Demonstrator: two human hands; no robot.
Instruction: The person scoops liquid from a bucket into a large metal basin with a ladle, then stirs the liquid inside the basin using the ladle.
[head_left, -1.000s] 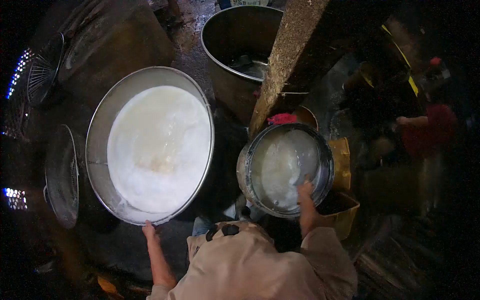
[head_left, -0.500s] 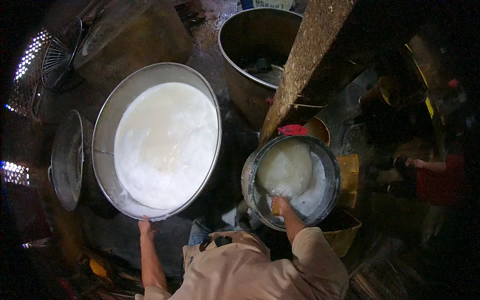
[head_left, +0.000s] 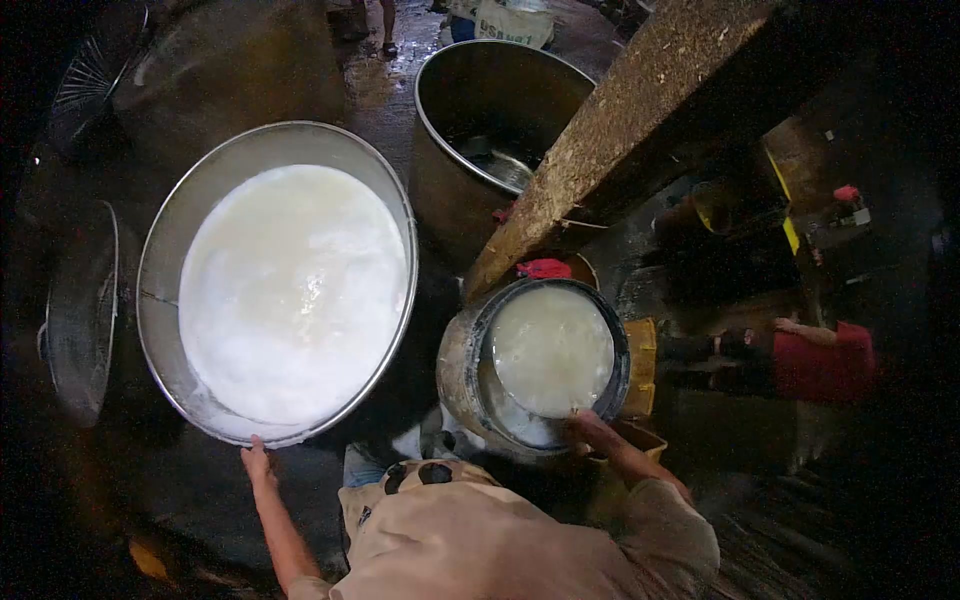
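Note:
At lower left, my left hand (head_left: 257, 460) grips the near rim of a large round metal vat (head_left: 165, 385), its thumb resting over the edge. Foamy white liquid (head_left: 295, 290) fills much of this vat. My right hand (head_left: 590, 432) is closed at the near side of a round dipper (head_left: 553, 350) full of pale, cloudy liquid; the fingers partly hide its handle. The dipper sits over the mouth of a grey bucket (head_left: 460, 375), which has white foam inside.
A tall metal drum (head_left: 435, 150) stands behind, beside a slanting wooden post (head_left: 620, 140). A red cloth (head_left: 543, 268) lies behind the bucket, and a yellow crate (head_left: 640, 365) is at its right. Another person in a red shirt (head_left: 825, 360) is farther right.
The dipper now shows a fuller, rounder surface of liquid, and my right hand has shifted toward the bucket's right rim. My left hand stays on the vat rim. The view has shifted.

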